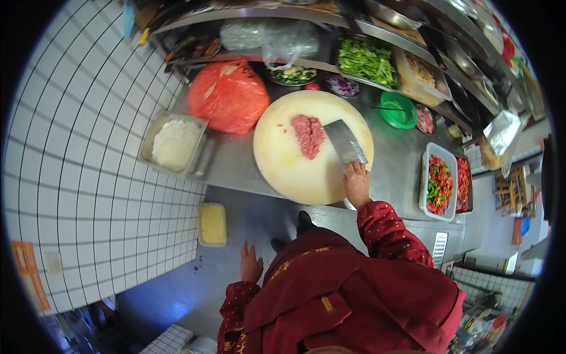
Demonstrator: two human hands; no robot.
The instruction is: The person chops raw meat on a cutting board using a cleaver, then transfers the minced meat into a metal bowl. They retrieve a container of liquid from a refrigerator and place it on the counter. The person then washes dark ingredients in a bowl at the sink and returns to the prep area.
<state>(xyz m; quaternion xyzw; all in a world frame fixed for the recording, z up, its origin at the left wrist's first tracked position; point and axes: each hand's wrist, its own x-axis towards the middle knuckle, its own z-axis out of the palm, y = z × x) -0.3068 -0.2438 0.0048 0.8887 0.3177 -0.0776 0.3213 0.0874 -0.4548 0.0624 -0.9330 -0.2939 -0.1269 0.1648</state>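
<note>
On a round, pale chopping board lies a mound of minced raw meat, with a few small bits to its left. Just right of the meat, a cleaver rests its broad blade on the board. My right hand is at the near end of the blade, closed around the handle, which it hides. Down by my left side, my left hand hangs in the air with fingers apart, holding nothing. It is away from the steel table.
Left of the board are a red plastic bag and a tub of white rice-like food. A green bowl and a box of chopped peppers stand right. Behind is a shelf with cut green vegetables. A yellow-filled tub sits low left.
</note>
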